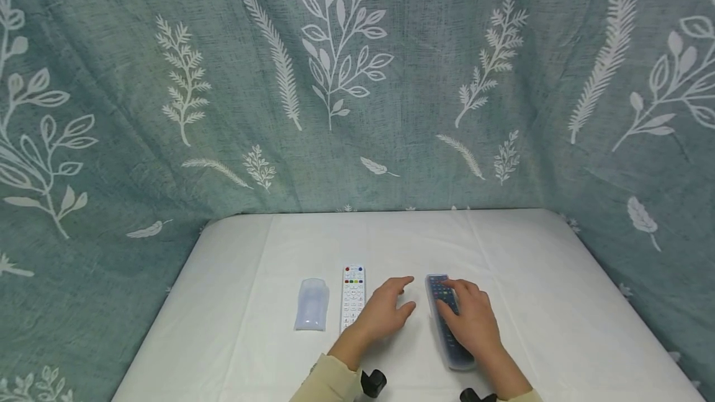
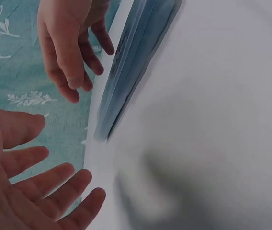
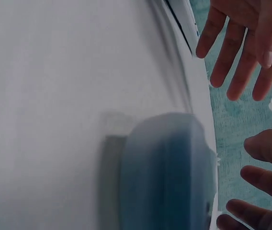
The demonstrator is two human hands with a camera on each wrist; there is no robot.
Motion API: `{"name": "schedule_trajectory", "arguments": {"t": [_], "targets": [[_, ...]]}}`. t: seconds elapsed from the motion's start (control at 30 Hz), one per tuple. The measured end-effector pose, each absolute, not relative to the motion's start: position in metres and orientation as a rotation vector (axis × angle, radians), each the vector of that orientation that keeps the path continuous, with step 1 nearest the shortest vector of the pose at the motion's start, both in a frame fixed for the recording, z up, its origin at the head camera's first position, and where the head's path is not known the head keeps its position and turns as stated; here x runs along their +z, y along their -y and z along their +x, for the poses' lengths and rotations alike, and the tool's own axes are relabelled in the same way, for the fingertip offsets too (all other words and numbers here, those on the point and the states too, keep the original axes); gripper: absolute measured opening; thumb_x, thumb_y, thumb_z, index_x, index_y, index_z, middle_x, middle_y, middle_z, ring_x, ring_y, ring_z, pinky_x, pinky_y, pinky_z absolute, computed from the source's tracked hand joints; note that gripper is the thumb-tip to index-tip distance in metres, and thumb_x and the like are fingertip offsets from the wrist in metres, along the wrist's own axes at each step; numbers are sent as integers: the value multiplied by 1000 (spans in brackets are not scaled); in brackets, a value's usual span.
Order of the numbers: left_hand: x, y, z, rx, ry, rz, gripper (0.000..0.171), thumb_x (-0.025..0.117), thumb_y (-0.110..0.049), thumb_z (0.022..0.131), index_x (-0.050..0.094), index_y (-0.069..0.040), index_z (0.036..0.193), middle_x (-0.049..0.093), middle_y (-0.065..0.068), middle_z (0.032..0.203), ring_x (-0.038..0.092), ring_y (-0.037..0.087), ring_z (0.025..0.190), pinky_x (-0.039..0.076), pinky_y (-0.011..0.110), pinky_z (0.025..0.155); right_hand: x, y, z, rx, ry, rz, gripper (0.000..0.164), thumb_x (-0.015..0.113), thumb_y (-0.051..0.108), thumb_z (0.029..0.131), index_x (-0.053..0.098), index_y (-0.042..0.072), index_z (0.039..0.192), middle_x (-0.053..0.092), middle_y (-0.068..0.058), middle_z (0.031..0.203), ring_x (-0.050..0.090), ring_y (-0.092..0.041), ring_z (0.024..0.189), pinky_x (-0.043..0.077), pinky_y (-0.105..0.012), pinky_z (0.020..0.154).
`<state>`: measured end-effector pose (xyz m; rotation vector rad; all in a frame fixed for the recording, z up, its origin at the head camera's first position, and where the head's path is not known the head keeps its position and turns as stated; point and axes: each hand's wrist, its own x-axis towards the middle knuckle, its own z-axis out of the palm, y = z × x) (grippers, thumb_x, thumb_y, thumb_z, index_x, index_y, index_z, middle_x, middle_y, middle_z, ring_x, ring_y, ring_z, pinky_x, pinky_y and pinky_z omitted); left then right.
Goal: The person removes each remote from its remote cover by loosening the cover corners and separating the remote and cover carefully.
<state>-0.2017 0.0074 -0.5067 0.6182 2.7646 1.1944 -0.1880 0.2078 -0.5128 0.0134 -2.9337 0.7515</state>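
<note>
A dark remote control in a translucent sleeve (image 1: pixel 454 345) lies lengthwise on the white table, right of the middle. Over its upper half hovers my right hand (image 1: pixel 475 321), fingers loosely bent and not wrapped round it; in the right wrist view the sleeve's rounded end (image 3: pixel 164 177) stands beside these fingers. My left hand (image 1: pixel 385 312) is held with fingers spread between the two remotes, and it grips nothing in the left wrist view. To its left lies a white remote control (image 1: pixel 353 296) with coloured buttons, its lower end hidden behind the left wrist.
A translucent, pale empty-looking sleeve (image 1: pixel 311 306) lies left of the white remote. Patterned green cloth (image 1: pixel 357 160) hangs behind and along both sides of the white table (image 1: pixel 268 247). A black wrist strap (image 1: pixel 373 383) shows below the left hand.
</note>
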Motion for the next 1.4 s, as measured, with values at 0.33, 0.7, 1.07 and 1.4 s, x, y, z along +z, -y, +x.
{"name": "schedule_trajectory", "arguments": {"t": [0.33,0.7,1.07,1.4], "targets": [[-516,-38,-194,1114,-2805,528,48,66,-26,94,60,-2,135,68,10,119,69,19,98,56,27,83,-521,-219,-186,674,3012,-107,55,67,32,92,55,1,136,59,-25,125,59,-39,110,54,-57,87],[-532,-53,-188,806,-3018,534,54,73,-47,86,68,-10,126,66,-1,103,57,15,93,46,25,74,-528,-229,-185,730,3082,-122,52,67,30,92,59,-5,130,63,-8,94,53,-15,72,44,-30,58],[-534,-64,-183,755,-2984,551,57,72,-51,85,66,-18,131,62,-7,104,48,8,92,32,24,73,-528,-228,-185,809,3067,-131,49,66,26,93,60,-7,128,59,-5,85,49,-13,67,37,-26,53],[-536,-63,-184,849,-2955,558,54,74,-46,84,66,-17,129,62,-7,102,48,8,90,30,24,72,-528,-226,-185,845,3037,-136,47,67,25,92,60,-6,128,60,-5,86,51,-12,68,41,-23,54]]}}
